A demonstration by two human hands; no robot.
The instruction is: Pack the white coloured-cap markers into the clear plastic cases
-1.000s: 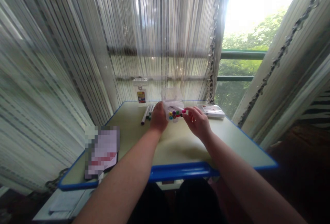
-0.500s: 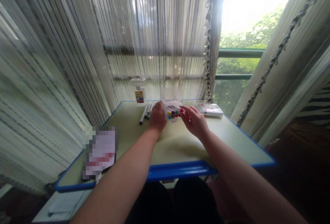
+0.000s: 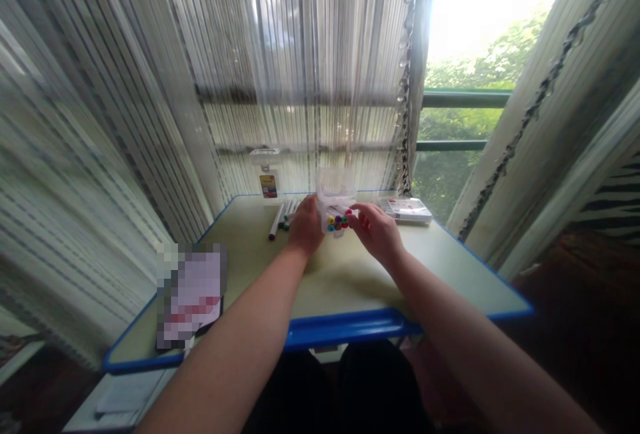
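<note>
Surface, toward far edge: right hand pinches pink-capped marker, long axis leading leftward into case; left hand grips case.

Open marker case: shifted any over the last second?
Yes, slightly right: against the upright clear pack at the far edge, the open marker case now sits a bit farther away.

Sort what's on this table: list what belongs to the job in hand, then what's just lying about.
Belongs:
clear case, held by the left hand
pink-ended marker, in the right hand
other markers in the case
loose markers, probably

Seemingly lying about:
flat box, right
labelled clear package, back
pixelated item, left, unidentifiable
</note>
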